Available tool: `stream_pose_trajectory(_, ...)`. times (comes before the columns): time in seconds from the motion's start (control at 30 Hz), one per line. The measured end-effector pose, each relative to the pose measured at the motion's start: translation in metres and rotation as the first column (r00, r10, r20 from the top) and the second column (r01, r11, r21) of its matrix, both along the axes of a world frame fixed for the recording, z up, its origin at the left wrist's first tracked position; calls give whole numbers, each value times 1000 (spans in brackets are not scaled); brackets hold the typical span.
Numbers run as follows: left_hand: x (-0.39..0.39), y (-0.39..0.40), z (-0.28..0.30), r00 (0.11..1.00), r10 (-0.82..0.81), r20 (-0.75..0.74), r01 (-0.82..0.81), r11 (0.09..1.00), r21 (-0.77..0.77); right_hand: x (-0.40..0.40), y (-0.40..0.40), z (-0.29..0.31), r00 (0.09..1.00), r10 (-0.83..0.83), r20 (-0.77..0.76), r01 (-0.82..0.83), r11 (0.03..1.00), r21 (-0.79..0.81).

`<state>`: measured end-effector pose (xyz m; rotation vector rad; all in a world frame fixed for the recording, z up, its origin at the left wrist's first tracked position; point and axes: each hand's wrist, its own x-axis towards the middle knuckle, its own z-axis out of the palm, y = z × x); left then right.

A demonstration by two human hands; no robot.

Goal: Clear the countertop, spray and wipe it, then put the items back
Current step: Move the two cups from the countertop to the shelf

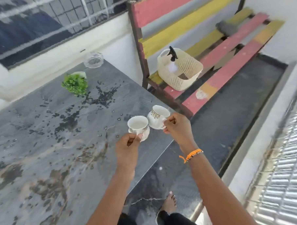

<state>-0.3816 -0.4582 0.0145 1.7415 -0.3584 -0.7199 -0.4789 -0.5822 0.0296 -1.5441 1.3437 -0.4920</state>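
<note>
My left hand (128, 146) grips a white teacup (138, 126) with gold trim by its handle, upright, just above the grey marbled countertop (46, 142) near its right edge. My right hand (177, 126) holds a second white gold-trimmed teacup (157, 116) by its handle, tilted toward the left, touching or almost touching the first. The countertop surface shows wet droplets. A small green plant (76, 82) and a clear glass ashtray (93, 59) rest at the countertop's far end.
A slatted red, yellow and grey bench (232, 46) stands right of the countertop. On it sits a cream woven basket (185, 74) holding a spray bottle (172, 55), with a grey cloth (227, 28) farther back. A window and wall lie behind. My bare foot (170, 202) is on the dark floor.
</note>
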Motion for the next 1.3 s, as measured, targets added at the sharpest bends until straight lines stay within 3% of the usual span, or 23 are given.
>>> stream_pose_trajectory(0.37,-85,-174,-19,952,-147,-270,169,984,59,-107,-158,-35,973,-218,-79,217,976,-20)
stream_pose_trajectory(0.77,-92,-322,-77,933,-187,-308,260,942,213,-136,-288,-84,948,-257,-187,280,954,108)
stream_pose_trajectory(1.1,-142,-409,-165,930,120,-347,35,912,408,-150,-398,-177,953,37,-299,35,972,231)
stream_pose_trajectory(1.3,-153,-446,-209,924,220,-312,-52,882,468,-142,-432,-218,941,141,-308,-68,969,236)
